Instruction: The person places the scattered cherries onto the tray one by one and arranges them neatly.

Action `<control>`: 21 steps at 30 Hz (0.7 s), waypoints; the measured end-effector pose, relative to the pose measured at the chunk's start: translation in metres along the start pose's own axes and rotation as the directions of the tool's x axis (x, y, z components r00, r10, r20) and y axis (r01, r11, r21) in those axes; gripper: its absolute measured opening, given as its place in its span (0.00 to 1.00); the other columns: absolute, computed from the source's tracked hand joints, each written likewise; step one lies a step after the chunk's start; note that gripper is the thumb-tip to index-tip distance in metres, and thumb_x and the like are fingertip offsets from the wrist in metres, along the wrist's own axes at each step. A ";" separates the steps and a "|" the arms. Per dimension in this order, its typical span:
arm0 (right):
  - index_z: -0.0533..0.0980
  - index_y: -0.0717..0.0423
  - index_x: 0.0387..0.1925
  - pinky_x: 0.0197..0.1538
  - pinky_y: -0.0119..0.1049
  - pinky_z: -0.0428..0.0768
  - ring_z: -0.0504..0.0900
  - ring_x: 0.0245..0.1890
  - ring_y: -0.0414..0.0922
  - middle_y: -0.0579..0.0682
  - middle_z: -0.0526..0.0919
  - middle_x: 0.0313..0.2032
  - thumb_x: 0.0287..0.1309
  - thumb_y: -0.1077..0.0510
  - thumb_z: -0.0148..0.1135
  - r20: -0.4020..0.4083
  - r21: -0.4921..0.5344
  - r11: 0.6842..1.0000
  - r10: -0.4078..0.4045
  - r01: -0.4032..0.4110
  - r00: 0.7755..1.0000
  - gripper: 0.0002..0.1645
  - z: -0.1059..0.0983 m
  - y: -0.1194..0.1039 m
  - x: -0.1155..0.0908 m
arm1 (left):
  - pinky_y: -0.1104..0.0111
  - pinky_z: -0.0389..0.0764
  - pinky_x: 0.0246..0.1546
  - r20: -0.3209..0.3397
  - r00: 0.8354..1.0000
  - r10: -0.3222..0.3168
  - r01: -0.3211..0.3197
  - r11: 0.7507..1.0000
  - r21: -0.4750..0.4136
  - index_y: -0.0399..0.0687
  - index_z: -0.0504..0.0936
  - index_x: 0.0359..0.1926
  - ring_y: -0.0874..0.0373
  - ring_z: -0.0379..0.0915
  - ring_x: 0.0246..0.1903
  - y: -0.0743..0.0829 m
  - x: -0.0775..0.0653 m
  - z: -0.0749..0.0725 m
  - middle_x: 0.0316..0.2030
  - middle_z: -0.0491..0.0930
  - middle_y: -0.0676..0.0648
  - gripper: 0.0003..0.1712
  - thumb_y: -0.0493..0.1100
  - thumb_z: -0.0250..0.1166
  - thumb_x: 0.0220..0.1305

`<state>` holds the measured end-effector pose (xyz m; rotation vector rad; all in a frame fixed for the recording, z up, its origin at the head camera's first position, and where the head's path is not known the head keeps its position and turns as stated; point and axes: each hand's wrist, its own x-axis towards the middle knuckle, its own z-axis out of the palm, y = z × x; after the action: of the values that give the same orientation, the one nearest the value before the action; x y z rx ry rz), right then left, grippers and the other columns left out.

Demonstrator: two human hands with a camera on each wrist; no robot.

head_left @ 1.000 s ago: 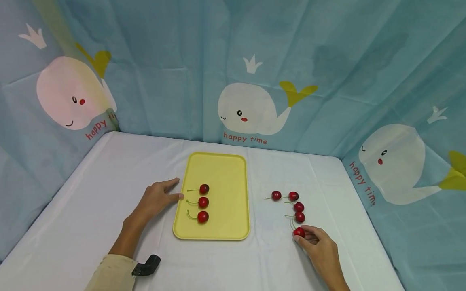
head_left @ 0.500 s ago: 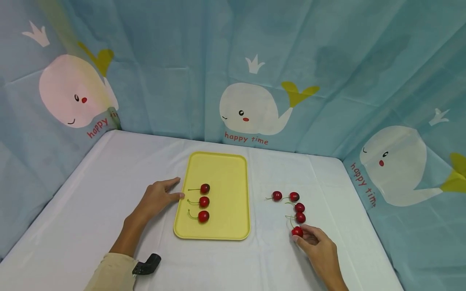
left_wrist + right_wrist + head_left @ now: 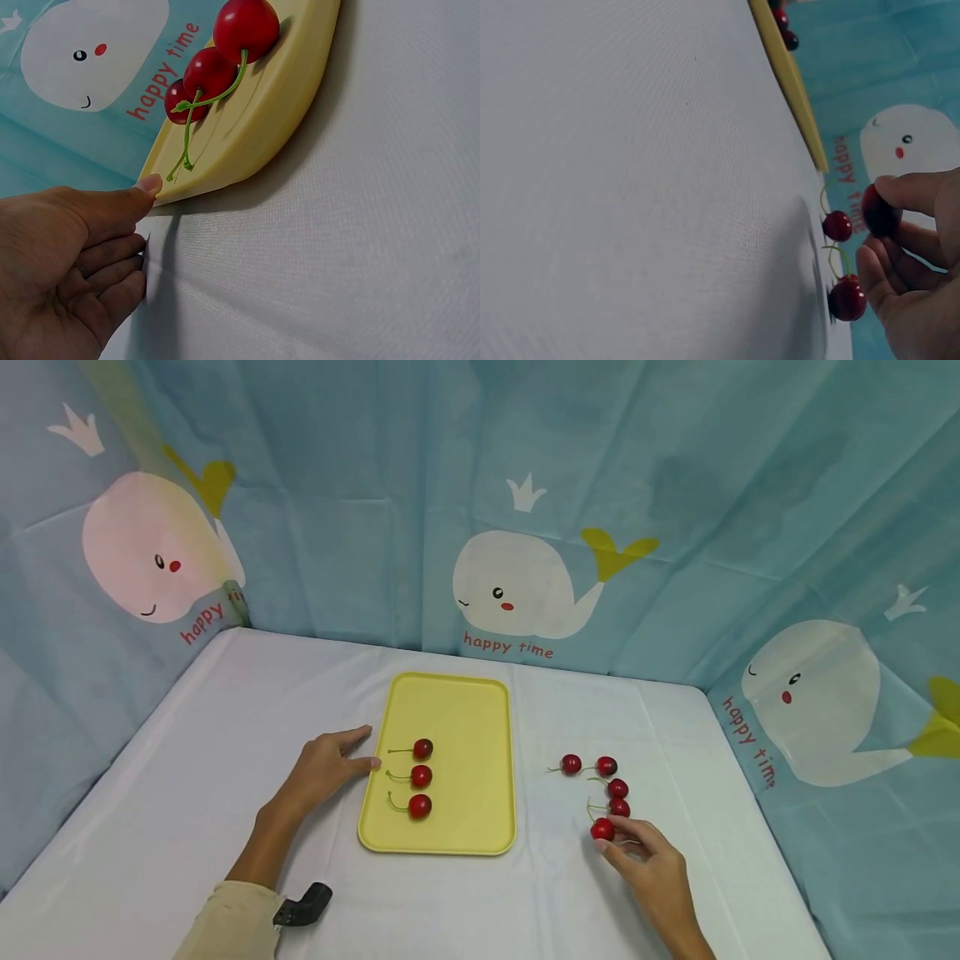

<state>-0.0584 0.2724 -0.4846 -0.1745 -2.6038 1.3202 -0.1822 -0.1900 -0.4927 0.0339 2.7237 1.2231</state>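
Right hand (image 3: pixel 651 867): thumb and fingers pinch one cherry, firmly as far as the views show.
Held cherry (image 3: pixel 602 831): between tray and right hand's palm, on the near side of the loose ones; looks lifted clear in the right wrist view. Stem points away from the person.
Left hand (image 3: pixel 321 768): holding nothing; index finger extended and thumb at the left rim of the tray, thumb touching it in the left wrist view.
Tray (image 3: pixel 467 752): yellow, flat on the worktop (image 3: pixel 285 693), well apart from the held cherry.
Tray cherries (image 3: pixel 421 777): three, in a column toward the left rim, stems leftward.
Loose cherries (image 3: pixel 618 788): four, in a bent line right of the tray.
Change: over the last second the held cherry has shifted a little toward the tray; tray and left hand unmoved.
Reading: transfer judged barely begun; tray count stands at three.
Backdrop (image 3: pixel 337 552): blue cloth, printed whales, behind the worktop.
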 end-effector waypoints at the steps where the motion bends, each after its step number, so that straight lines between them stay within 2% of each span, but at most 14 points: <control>1: 0.86 0.54 0.55 0.47 0.18 0.83 0.85 0.40 0.34 0.47 0.88 0.48 0.57 0.57 0.81 0.004 0.008 1.000 -0.008 0.008 1.000 0.23 0.001 0.000 0.000 | 0.38 0.64 0.76 0.001 1.000 -0.001 0.001 1.000 -0.001 0.41 0.70 0.77 0.33 0.59 0.77 0.000 0.000 0.000 0.75 0.69 0.36 0.42 0.51 0.73 0.69; 11: 0.86 0.58 0.54 0.48 0.21 0.85 0.86 0.40 0.37 0.47 0.88 0.47 0.57 0.61 0.80 0.032 0.090 0.990 -0.114 0.111 0.993 0.22 0.008 -0.003 0.002 | 0.38 0.62 0.77 0.005 1.000 -0.013 0.013 1.000 0.012 0.41 0.69 0.78 0.33 0.58 0.78 0.002 -0.001 -0.001 0.75 0.68 0.35 0.42 0.51 0.72 0.69; 21: 0.86 0.58 0.55 0.50 0.23 0.86 0.87 0.40 0.38 0.47 0.87 0.51 0.58 0.59 0.80 0.083 0.119 0.987 -0.117 0.107 0.990 0.23 0.017 -0.010 0.002 | 0.37 0.62 0.77 0.009 1.000 -0.024 0.024 1.000 0.016 0.42 0.69 0.78 0.33 0.57 0.78 0.002 0.000 -0.001 0.76 0.68 0.36 0.42 0.52 0.72 0.69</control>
<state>-0.0651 0.2536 -0.4861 0.0506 -2.5587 1.4632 -0.1824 -0.1888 -0.4905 0.0094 2.7178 1.1917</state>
